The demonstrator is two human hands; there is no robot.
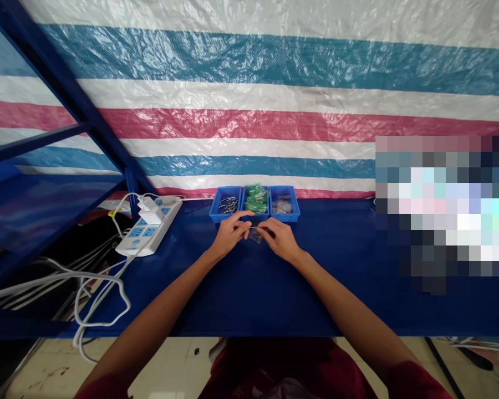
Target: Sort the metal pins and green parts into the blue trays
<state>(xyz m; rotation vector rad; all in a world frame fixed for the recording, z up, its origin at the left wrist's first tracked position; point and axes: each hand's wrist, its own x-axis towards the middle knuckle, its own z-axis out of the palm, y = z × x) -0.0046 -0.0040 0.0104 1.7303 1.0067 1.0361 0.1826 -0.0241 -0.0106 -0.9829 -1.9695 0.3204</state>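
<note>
Close to the front of the blue bins, a small clear plastic bag (255, 237) is stretched between my two hands just over the table. My left hand (230, 235) pinches its left side between thumb and fingers, with the index finger extended. The bag's right side is pinched by my right hand (280, 238), its fingers curled. Small dark contents seem to be inside, too small to name. Behind my hands stand three blue bins: the left bin (214, 213) holds loose metal pieces (229, 205), the middle one green packets (256, 198), the right one clear bags (283, 205).
A white power strip (149, 230) with a plugged-in white adapter (149, 210) lies left on the blue table (249, 293). White cables (103, 277) loop over the table's left edge. A blue metal frame (95, 127) rises there. Striped sheeting (249, 122) hangs behind; the right side is blurred out.
</note>
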